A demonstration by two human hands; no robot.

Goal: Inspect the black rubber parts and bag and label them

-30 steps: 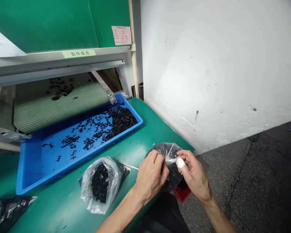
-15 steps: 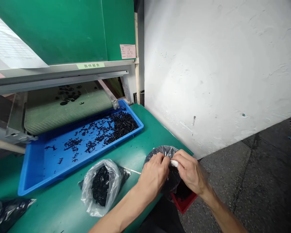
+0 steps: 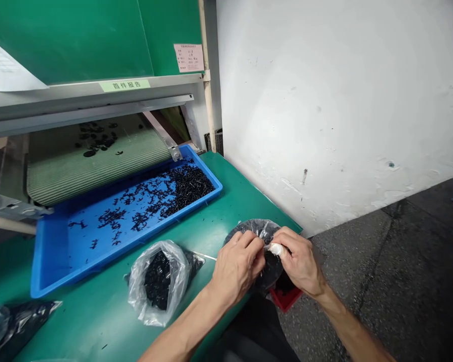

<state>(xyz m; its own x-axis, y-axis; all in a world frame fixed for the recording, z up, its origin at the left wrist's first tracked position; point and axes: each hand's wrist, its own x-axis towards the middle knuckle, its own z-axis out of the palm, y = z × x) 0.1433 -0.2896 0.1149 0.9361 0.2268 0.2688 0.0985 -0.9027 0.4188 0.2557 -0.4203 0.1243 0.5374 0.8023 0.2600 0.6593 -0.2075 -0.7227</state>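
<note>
At the right front corner of the green table, a clear plastic bag point(image 3: 262, 227) with black contents stands under both hands. My left hand point(image 3: 239, 261) is closed, its fingertips pinching the bag's plastic near the top. Close beside it, my right hand point(image 3: 300, 259) pinches the same bag; a white wrap point(image 3: 277, 249) covers its thumb. The fingertips almost meet, and what lies right between them is partly hidden. To the left, an open clear bag point(image 3: 136, 296) filled with small black parts point(image 3: 157, 281) rests on the table, apart from my hands.
A blue tray point(image 3: 41, 261) with scattered black pieces sits under a green conveyor belt point(image 3: 98, 176). Another bag point(image 3: 24, 322) lies at the lower left. Below the table edge is a red bin point(image 3: 287, 300). A white panel point(image 3: 335, 110) borders the green table point(image 3: 200, 229) on the right.
My view has shifted slightly. Both hands stay on the bag, with the fingers slightly repositioned and the right hand turned a little. The bag's dark top shows more roundly below the hands.
</note>
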